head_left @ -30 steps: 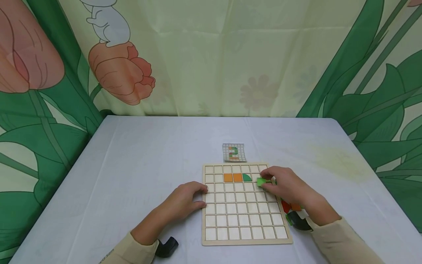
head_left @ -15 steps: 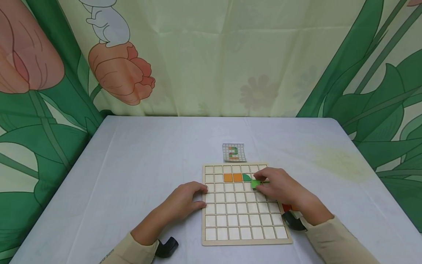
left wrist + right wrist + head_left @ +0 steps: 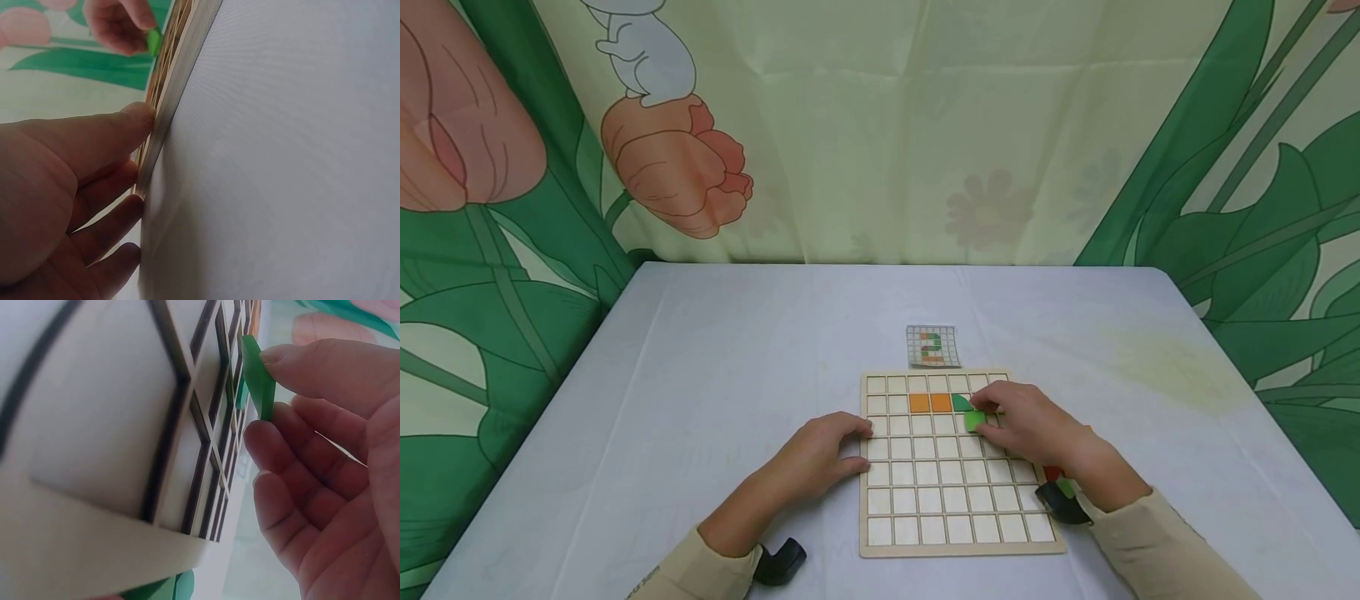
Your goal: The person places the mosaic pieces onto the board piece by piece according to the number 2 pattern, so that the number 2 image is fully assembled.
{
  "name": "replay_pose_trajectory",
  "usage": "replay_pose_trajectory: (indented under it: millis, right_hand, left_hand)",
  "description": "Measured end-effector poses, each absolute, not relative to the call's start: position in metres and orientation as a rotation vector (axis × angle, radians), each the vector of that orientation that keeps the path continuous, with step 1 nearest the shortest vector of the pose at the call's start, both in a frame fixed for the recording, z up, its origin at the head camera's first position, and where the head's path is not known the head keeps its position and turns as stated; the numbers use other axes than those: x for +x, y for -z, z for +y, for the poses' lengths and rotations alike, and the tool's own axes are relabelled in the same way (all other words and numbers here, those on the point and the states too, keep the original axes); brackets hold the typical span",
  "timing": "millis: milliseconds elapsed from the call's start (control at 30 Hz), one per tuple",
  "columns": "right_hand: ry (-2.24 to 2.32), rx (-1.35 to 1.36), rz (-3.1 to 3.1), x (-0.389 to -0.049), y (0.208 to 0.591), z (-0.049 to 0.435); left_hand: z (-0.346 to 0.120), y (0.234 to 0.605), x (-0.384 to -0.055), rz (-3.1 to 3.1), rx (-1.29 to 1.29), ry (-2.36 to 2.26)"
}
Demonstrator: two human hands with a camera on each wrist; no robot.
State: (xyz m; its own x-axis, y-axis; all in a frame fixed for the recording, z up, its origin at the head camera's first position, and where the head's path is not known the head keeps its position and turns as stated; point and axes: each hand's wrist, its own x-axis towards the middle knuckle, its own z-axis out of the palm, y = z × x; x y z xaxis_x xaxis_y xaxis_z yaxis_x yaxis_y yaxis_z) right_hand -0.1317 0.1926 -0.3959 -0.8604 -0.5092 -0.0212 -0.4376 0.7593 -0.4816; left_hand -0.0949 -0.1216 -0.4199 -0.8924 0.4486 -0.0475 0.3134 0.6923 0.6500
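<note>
A wooden grid board (image 3: pixel 958 551) lies on the table. Two orange square tiles (image 3: pixel 929 404) and a dark green quarter-round tile (image 3: pixel 960 403) sit side by side in its second row from the far edge. My right hand (image 3: pixel 1037 427) pinches a light green square tile (image 3: pixel 973 422) between thumb and fingers, just above the third row, below the quarter-round tile. In the right wrist view this green tile (image 3: pixel 259 378) stands tilted, held off the grid. My left hand (image 3: pixel 816 457) rests its thumb and fingertips against the board's left edge, fingers fairly straight.
Beyond the board lies a small printed grid card (image 3: pixel 932 347) with a coloured figure. Red (image 3: pixel 1053 474) and green (image 3: pixel 1065 487) pieces lie beside the board's right edge, partly hidden by my right wrist. Black wrist devices (image 3: pixel 780 562) are on both arms.
My right hand has carried the light green tile leftward and slightly nearer, from the board's right side to below the quarter-round tile. My left hand has stayed put.
</note>
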Motion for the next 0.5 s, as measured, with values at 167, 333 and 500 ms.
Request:
replay_pose_trajectory:
  millis: [167,333,500]
  right_hand:
    - [0.722,-0.792,2.809,-0.1317,0.3962,0.1913]
    - [0.689,-0.817,2.809,-0.1329,0.3967,0.1898]
    - [0.669,-0.812,2.797,-0.1329,0.3956,0.1882]
  left_hand:
    - [-0.1216,0.4203,-0.0950,2.706,0.636,-0.987]
    - [-0.1216,0.4206,-0.0949,2.716,0.658,-0.994]
    - [-0.1216,0.4201,-0.0945,2.716,0.663,-1.001]
